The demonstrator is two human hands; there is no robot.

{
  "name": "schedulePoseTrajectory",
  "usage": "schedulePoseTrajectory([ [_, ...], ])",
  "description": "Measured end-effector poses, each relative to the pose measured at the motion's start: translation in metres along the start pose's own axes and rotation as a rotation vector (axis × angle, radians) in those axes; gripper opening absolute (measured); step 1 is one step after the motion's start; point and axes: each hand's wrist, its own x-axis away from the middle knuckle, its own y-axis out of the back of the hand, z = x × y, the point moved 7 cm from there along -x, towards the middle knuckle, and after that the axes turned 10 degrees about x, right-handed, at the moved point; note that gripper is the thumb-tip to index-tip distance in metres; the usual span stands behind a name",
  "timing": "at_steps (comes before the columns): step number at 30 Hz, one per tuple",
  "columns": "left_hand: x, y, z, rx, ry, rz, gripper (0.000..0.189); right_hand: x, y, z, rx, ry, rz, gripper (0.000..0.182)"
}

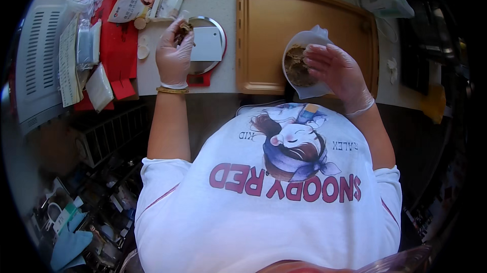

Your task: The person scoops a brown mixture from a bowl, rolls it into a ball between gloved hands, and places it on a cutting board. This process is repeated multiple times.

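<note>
My left hand (175, 52), in a clear disposable glove, holds a lump of brown, crumbly dough or filling (184, 32) between thumb and fingers. It is over the left edge of a round kitchen scale (223, 46) with a red base, which bears a white rectangular plate (206, 45). My right hand (335, 67), gloved too, is over the right side of a translucent white plastic bowl (317, 91); its fingers are apart and no lump shows in them. Brown paste (298, 65) lies in the bowl, partly hidden by my fingers. The bowl is at the right front of a gold baking tray (262, 41).
Left of the scale lie a starch bag (129, 3), a red sheet (123, 48), plastic packets (99, 86) and small white caps (143, 51). A white plastic container (388, 1) stands behind the tray's right corner. The counter's front edge runs close to my body.
</note>
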Motion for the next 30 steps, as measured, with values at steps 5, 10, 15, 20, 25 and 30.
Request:
schedulePoseTrajectory([
  [5, 0.01, -0.005, 0.02, -0.732, -0.248, 0.255, 0.047, -0.005, 0.001, -0.004, 0.165, 0.032, -0.088, 0.034],
  [10, 0.007, 0.02, -0.028, -0.585, -0.226, 0.179, 0.052, -0.004, 0.0, -0.001, 0.311, 0.077, -0.169, 0.036],
  [15, 0.007, 0.073, -0.038, -0.248, -0.13, -0.041, 0.046, -0.005, 0.0, 0.0, 0.356, 0.118, -0.195, 0.036],
  [20, 0.017, 0.083, -0.032, -0.267, -0.058, -0.124, 0.04, -0.003, -0.005, -0.001, 0.405, 0.084, -0.176, 0.037],
  [25, 0.023, 0.072, -0.033, -0.443, -0.085, -0.097, 0.032, 0.002, -0.015, 0.002, 0.44, 0.077, -0.219, 0.038],
  [30, 0.026, 0.063, -0.023, -0.467, -0.061, -0.044, 0.035, 0.003, -0.014, 0.004, 0.431, 0.121, -0.214, 0.037],
])
